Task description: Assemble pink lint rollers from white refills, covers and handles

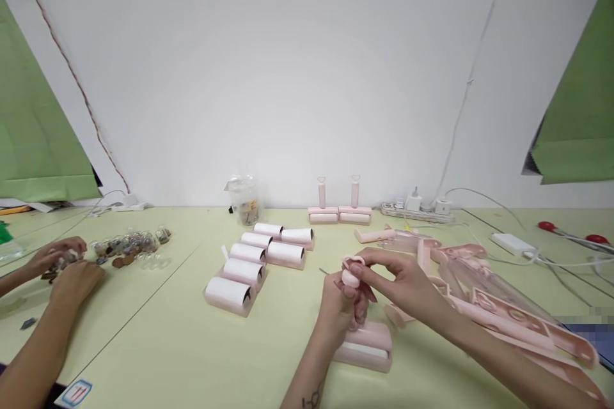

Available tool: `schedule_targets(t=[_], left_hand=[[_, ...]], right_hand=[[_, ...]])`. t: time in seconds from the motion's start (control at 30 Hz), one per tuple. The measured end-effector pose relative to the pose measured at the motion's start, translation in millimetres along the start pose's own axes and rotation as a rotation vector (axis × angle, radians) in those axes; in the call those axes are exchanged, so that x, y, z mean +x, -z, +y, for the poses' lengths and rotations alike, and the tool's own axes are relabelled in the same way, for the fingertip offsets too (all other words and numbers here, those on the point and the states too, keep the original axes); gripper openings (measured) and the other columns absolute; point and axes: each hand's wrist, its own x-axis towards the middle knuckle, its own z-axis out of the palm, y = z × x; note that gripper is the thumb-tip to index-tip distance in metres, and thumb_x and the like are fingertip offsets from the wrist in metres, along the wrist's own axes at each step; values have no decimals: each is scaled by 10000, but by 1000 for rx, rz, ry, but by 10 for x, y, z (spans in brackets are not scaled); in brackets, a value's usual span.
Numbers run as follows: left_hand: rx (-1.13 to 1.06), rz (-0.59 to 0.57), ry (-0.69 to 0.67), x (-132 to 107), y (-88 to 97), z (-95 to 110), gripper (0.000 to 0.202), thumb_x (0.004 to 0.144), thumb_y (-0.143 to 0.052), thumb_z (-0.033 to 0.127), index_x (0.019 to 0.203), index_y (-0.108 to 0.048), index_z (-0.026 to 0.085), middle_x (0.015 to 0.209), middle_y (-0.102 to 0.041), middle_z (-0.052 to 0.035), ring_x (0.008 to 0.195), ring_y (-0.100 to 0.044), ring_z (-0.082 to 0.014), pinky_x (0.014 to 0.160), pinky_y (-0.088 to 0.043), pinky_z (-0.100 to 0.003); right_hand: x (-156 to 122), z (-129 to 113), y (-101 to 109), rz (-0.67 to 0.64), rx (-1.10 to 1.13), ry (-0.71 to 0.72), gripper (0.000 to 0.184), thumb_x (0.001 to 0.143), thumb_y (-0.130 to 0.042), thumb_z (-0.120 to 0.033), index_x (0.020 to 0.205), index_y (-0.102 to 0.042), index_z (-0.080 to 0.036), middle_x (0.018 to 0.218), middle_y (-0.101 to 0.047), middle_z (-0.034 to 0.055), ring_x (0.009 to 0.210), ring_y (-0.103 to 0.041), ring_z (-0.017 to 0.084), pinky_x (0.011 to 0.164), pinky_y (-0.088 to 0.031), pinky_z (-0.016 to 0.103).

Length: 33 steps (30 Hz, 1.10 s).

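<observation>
My left hand (338, 307) is closed round the upright pink handle (352, 276) of a lint roller. Its pink base with a white roll (365, 346) rests on the table just below my hands. My right hand (403, 281) pinches the top end of that handle with thumb and fingers. Both hands meet over the table's near middle.
Several white rolls in pink holders (249, 268) lie to the left. Two assembled rollers (338, 208) stand by the wall, near a plastic cup (244, 199) and a power strip (417, 209). Pink parts (480, 287) pile up on the right. Another person's hands (67, 265) work at small objects far left.
</observation>
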Motion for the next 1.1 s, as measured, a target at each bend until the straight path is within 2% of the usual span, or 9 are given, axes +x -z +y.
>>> schedule_targets(t=[0.17, 0.33, 0.53, 0.6, 0.67, 0.77, 0.87, 0.97, 1.1], left_hand=[[-16, -15, 8, 3, 5, -17, 710, 513, -369, 825, 471, -493, 127, 295, -306, 62, 231, -250, -34, 252, -201, -168], [-44, -23, 11, 7, 4, -41, 760, 541, -304, 834, 474, -524, 110, 295, -312, 52, 235, -271, -41, 258, -216, -171], [-99, -20, 41, -11, -8, -37, 783, 554, -267, 834, 511, -543, 102, 300, -328, 48, 239, -275, -43, 265, -218, -173], [-132, 0, 84, -14, -22, -20, 765, 545, -270, 838, 516, -523, 117, 292, -322, 54, 232, -257, -40, 260, -199, -170], [-145, 21, 120, -11, -34, -7, 773, 533, -253, 847, 507, -512, 119, 283, -320, 52, 223, -249, -39, 254, -183, -171], [-161, 37, 138, -2, -45, 8, 835, 515, -197, 865, 529, -535, 101, 278, -335, 40, 220, -256, -46, 251, -194, -179], [-260, 48, 183, 5, -52, 39, 867, 563, -118, 848, 623, -553, 100, 273, -345, 38, 219, -272, -65, 247, -197, -181], [-311, 40, 236, 9, -68, 89, 843, 589, -87, 833, 616, -531, 117, 284, -390, 15, 211, -273, -66, 240, -164, -179], [-294, 61, 359, 22, -95, 136, 808, 545, -76, 856, 509, -463, 148, 263, -353, 25, 196, -180, -38, 246, -68, -184]], right_hand=[[40, 18, 47, -29, -47, 64, 265, 817, -510, -357, 635, -606, -191, 594, -572, -2, 588, -545, 147, 614, -415, 251], [33, 45, 52, -63, -59, 26, 276, 825, -493, -364, 638, -610, -197, 612, -575, 6, 572, -537, 146, 603, -433, 264], [-1, 47, 58, -118, 36, 1, 228, 817, -502, -367, 679, -548, -191, 767, -569, 37, 674, -548, 160, 618, -460, 272], [41, 41, 36, -167, 96, -12, 229, 802, -523, -380, 681, -484, -189, 771, -539, 24, 668, -540, 145, 612, -469, 262], [106, 29, -5, -209, 152, -88, 296, 774, -545, -431, 669, -404, -193, 753, -492, -6, 562, -507, 100, 483, -452, 213], [184, 2, -72, -330, 217, -265, 320, 805, -449, -517, 750, -392, -206, 723, -468, -35, 427, -456, 54, 320, -331, 144], [189, -4, -99, -547, 317, -360, 295, 876, -291, -501, 989, -402, -253, 638, -484, -55, 424, -500, 73, 380, -382, 156], [180, 21, -67, -619, 328, -368, 295, 898, -264, -450, 1109, -380, -278, 619, -496, -58, 468, -525, 80, 476, -437, 184], [260, 14, 19, -722, 238, -363, 285, 893, -319, -356, 1160, -399, -296, 941, -578, 21, 575, -574, 96, 525, -463, 207]])
